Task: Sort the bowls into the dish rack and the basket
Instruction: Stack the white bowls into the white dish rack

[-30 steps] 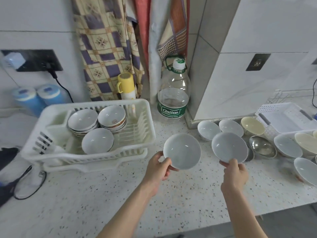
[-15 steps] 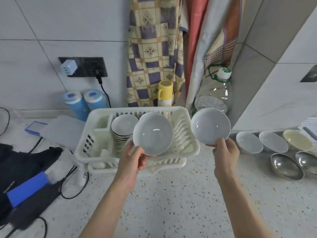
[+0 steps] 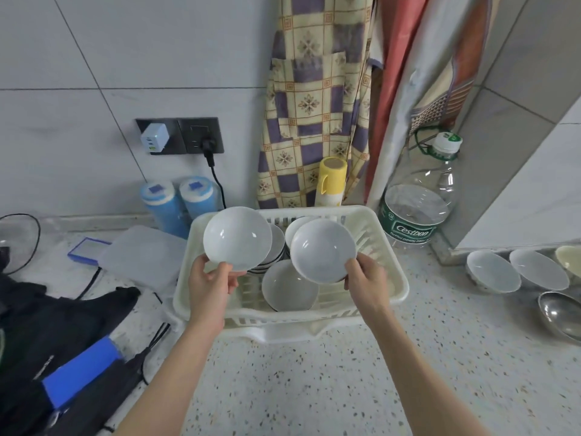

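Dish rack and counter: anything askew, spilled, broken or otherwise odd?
Nothing stands out. Each hand, left and right, holds an intact white bowl over the dish rack; the bowls inside sit stacked or flat. No spill shows on the counter.

Both bare forearms reaching up from the bottom edge, angling inward, wrists slightly bent back. Left hand (image 3: 210, 283) raised, thumb pressed over the near rim of a white bowl (image 3: 238, 242), fingers curled out of sight behind it, bowl tipped so the inside faces back. Right hand (image 3: 367, 284) level with it, just beside, thumb hooked on the lower right rim of a second white bowl (image 3: 323, 250), fingers tucked underneath, that one tilted the same way. Two hands well apart, palms turned toward each other, both grips closed and firm, elbows out of frame.
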The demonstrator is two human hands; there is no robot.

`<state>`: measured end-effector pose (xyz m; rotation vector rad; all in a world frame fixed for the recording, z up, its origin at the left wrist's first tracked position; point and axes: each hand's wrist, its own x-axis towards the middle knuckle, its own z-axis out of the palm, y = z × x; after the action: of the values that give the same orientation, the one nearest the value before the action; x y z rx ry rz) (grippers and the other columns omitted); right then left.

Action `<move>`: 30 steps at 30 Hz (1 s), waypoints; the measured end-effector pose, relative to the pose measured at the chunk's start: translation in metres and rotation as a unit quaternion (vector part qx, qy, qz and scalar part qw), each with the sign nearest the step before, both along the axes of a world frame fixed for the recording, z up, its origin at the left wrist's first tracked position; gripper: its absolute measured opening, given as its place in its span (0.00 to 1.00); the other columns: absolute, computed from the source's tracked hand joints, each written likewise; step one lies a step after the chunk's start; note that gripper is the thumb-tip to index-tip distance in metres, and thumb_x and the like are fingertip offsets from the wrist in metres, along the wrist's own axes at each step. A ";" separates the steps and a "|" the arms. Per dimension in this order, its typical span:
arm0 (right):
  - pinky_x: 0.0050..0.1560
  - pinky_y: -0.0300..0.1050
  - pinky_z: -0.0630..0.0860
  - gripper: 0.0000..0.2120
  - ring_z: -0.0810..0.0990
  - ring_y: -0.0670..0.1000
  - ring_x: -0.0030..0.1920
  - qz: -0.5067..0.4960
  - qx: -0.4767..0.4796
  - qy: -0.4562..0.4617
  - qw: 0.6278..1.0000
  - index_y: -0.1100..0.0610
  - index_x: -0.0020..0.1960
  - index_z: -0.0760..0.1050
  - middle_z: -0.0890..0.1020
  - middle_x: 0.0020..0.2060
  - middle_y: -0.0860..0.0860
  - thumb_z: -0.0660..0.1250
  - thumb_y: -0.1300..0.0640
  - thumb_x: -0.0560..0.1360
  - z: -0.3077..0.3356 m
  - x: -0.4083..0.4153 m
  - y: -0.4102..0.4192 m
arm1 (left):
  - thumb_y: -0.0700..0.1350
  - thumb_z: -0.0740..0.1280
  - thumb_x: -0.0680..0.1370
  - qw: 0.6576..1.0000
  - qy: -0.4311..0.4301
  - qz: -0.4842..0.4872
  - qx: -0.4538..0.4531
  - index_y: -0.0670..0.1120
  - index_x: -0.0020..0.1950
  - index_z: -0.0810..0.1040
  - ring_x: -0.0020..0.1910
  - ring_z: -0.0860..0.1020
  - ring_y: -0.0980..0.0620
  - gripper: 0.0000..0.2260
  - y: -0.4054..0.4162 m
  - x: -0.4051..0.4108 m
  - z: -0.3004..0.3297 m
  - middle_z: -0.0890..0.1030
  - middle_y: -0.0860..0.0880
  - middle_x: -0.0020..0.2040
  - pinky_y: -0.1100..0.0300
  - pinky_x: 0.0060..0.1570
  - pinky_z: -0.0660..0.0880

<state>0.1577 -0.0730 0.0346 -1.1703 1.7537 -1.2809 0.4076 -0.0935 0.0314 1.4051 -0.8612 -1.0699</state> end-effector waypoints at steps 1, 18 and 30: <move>0.28 0.39 0.64 0.12 0.68 0.45 0.26 0.005 0.009 0.006 1.000 0.61 0.33 0.70 0.70 0.21 0.44 0.57 0.52 0.67 -0.003 0.003 -0.002 | 0.39 0.64 0.76 1.000 -0.009 -0.002 0.001 0.47 0.60 0.73 0.27 0.74 0.57 0.14 -0.003 0.001 -0.002 0.86 0.49 0.36 0.64 0.31 0.72; 0.36 0.45 0.72 0.12 0.75 0.43 0.27 0.037 0.115 0.044 0.992 0.55 0.37 0.78 0.83 0.28 0.47 0.57 0.53 0.71 -0.014 0.006 -0.009 | 0.50 0.63 0.68 0.998 -0.038 0.037 -0.018 0.50 0.62 0.74 0.26 0.77 0.58 0.22 -0.009 -0.004 -0.019 0.85 0.53 0.35 0.55 0.39 0.74; 0.42 0.45 0.75 0.20 0.80 0.50 0.39 0.106 0.145 0.182 0.967 0.47 0.66 0.68 0.85 0.33 0.42 0.60 0.55 0.75 -0.010 0.011 -0.004 | 0.48 0.62 0.69 0.997 -0.023 0.064 -0.026 0.48 0.57 0.76 0.24 0.76 0.56 0.17 -0.011 -0.006 -0.022 0.85 0.51 0.35 0.55 0.37 0.72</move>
<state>0.1684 -0.0765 0.0247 -1.4362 1.9298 -0.6834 0.4020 -0.1047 0.0094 1.4268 -0.8140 -0.9155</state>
